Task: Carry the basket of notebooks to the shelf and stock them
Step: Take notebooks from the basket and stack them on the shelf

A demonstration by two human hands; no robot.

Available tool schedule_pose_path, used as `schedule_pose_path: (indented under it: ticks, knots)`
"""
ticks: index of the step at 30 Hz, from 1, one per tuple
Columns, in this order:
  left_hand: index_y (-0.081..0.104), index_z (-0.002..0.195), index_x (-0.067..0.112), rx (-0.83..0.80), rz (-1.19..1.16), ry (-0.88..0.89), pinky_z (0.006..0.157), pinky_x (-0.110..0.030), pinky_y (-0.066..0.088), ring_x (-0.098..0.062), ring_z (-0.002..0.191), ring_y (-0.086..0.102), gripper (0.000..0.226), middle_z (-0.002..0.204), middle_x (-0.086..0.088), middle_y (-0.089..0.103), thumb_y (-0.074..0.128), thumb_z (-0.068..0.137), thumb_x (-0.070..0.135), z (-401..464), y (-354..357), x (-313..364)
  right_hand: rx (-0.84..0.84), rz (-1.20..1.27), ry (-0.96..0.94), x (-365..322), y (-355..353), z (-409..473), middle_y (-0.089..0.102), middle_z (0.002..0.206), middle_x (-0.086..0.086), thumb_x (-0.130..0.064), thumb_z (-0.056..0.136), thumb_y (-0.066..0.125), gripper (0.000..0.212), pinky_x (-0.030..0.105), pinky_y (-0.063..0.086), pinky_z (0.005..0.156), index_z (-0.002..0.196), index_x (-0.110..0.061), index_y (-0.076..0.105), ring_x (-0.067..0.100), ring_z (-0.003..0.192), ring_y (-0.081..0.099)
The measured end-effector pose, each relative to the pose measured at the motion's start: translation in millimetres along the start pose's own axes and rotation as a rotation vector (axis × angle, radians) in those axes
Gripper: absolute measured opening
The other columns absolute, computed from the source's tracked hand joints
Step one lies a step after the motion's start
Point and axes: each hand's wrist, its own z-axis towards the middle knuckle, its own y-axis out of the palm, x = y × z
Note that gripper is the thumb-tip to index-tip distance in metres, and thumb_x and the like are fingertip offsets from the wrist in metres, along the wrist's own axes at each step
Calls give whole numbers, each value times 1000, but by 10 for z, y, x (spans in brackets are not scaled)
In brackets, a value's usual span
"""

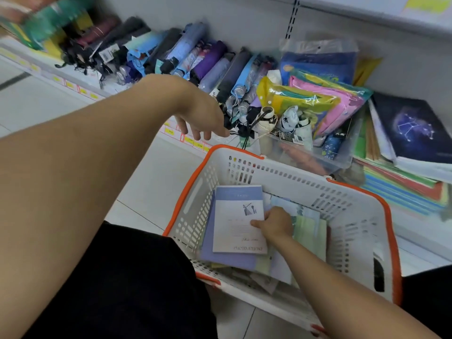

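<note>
**Basket at the shelf, stocking barely begun**

The carrying looks done: the white, orange-rimmed basket [362, 216] sits on the floor beside the low shelf [80, 86]. Stocking remains. Several notebooks are still stacked inside, and the right hand [275, 223] pinches the top white-and-blue notebook [238, 223] by its edge. The left hand [203, 118] hangs over the shelf front, fingers loose, holding nothing. A starry-covered notebook pile [413, 128] already lies on the shelf.

Bright, even light; blurred, warped edges
</note>
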Motion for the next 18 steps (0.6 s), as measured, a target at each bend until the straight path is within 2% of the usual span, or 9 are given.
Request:
schedule_pose_path:
  ticks: [4,5,8,10,11,13,15,16,18]
  knots:
    - [53,131,19,8,-3,13,92,-42,53,-21,101,65,43,117,-2,64,44,99,46,-9,-2,60,-33,89,49,48,-15,6,39,55,0,-27,84,78,51,27,25,46,56,-15,36,15,48,38]
    - [52,131,19,5,-6,14,92,-41,53,-21,101,65,43,117,-2,64,44,99,46,-11,0,75,-46,127,70,66,-19,31,41,56,2,-24,86,76,49,27,28,49,56,-13,38,16,50,40]
    - [52,132,19,6,-14,19,91,-40,53,-21,103,64,43,116,-2,64,44,99,46,1,-4,100,-68,265,156,127,-128,60,67,84,16,-20,86,76,26,32,47,63,76,0,62,27,76,64]
    - [52,132,19,5,-17,17,90,-40,53,-21,103,64,43,116,-2,64,45,99,46,17,-7,104,-71,363,210,234,-248,78,71,96,21,-14,86,76,20,41,59,76,78,1,65,33,86,69]
    - [53,132,19,4,-19,15,90,-39,53,-21,103,64,43,116,-2,64,45,99,46,22,-8,106,-73,414,235,292,-328,67,71,99,22,-12,87,74,18,47,59,80,77,-2,64,35,87,70]
    - [52,132,19,5,-26,8,91,-40,52,-21,103,64,43,115,-2,64,45,98,46,28,-10,110,-114,549,276,406,-489,5,71,100,22,-9,92,67,8,49,60,78,92,-3,61,34,84,69]
    - [52,132,19,5,-29,5,92,-40,52,-21,103,64,44,115,-2,64,45,98,46,32,-9,121,-200,703,299,475,-616,-75,71,98,18,-10,95,64,22,42,59,67,113,-4,54,31,80,69]
    - [52,132,19,3,-28,8,93,-41,52,-21,102,64,44,116,-2,65,45,98,46,34,-7,131,-260,754,277,483,-671,-102,72,98,17,-12,94,67,29,39,59,65,118,-3,54,30,81,70]
    - [52,132,19,-5,-27,13,94,-42,52,-21,102,64,44,116,-2,65,45,98,47,44,-8,146,-431,778,184,384,-770,-158,74,100,15,-18,92,70,31,40,61,71,119,-5,62,31,86,72]
